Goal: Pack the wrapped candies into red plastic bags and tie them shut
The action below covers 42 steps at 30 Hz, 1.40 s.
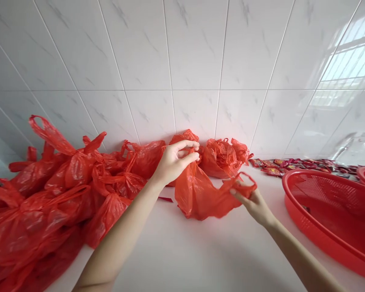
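Note:
A red plastic bag [197,194] hangs stretched between my two hands above a white counter [185,251]. My left hand [173,162] pinches one of the bag's handles at the upper left, fingers closed on the plastic. My right hand [252,200] grips the other handle lower at the right, its fingers wrapped in the red film. The bag's body sags between them and touches the counter.
A heap of tied red plastic bags [54,190] fills the left side and runs along the tiled wall [182,61]. A red mesh basket [331,215] sits at the right. Several small red packets [292,165] lie behind it.

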Tool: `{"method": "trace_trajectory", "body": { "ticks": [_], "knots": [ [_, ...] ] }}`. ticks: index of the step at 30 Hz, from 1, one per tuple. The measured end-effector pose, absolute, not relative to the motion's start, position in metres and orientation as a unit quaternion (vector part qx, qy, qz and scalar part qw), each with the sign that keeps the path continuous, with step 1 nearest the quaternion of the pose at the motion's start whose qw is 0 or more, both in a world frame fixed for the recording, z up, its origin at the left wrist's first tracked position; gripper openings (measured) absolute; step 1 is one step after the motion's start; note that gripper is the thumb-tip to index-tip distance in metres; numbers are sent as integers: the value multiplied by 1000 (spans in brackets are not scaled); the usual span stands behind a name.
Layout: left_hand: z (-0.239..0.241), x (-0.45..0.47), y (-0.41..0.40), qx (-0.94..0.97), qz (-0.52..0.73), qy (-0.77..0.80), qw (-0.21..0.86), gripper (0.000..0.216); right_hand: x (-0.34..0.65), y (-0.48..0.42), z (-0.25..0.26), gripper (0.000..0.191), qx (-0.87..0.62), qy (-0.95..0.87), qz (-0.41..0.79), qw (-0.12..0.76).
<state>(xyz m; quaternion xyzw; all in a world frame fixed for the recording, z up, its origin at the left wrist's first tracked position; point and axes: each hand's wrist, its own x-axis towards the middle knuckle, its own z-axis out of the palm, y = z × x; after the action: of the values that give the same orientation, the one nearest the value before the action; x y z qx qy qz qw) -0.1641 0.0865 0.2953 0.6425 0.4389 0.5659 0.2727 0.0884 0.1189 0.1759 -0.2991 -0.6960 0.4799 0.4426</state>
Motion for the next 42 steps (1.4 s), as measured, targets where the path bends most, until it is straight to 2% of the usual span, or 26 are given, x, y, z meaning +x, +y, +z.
{"method": "trace_trajectory", "body": {
  "ticks": [3, 7, 12, 15, 18, 23, 28, 30, 34, 37, 42],
  "knots": [
    [304, -174, 81, 683, 539, 425, 251, 21, 77, 125, 202, 38, -280, -625, 519, 512],
    [306, -180, 81, 695, 562, 392, 218, 18, 68, 128, 231, 28, -254, -595, 554, 524],
    [290, -174, 95, 717, 572, 322, 235, 16, 57, 136, 236, 17, -247, -534, 593, 550],
    [278, -163, 102, 713, 576, 299, 266, 21, 52, 138, 232, 20, -245, -532, 584, 561],
    [269, -148, 104, 680, 591, 327, 287, 25, 47, 135, 230, 23, -256, -570, 559, 544],
    [262, -131, 104, 661, 562, 429, 251, 42, 43, 129, 231, 22, -264, -635, 515, 512],
    [262, -129, 111, 662, 602, 412, 172, 11, 53, 133, 235, 35, -236, -671, 550, 437],
    [263, -129, 116, 653, 631, 391, 151, 10, 59, 136, 236, 37, -227, -686, 570, 392],
    [265, -125, 121, 646, 645, 372, 165, 13, 61, 140, 233, 23, -204, -712, 581, 338],
    [267, -126, 118, 635, 643, 373, 210, 17, 57, 141, 229, 30, -197, -695, 591, 360],
    [266, -150, 112, 647, 600, 377, 283, 37, 54, 145, 224, 24, -187, -581, 670, 423]
  ]
}}
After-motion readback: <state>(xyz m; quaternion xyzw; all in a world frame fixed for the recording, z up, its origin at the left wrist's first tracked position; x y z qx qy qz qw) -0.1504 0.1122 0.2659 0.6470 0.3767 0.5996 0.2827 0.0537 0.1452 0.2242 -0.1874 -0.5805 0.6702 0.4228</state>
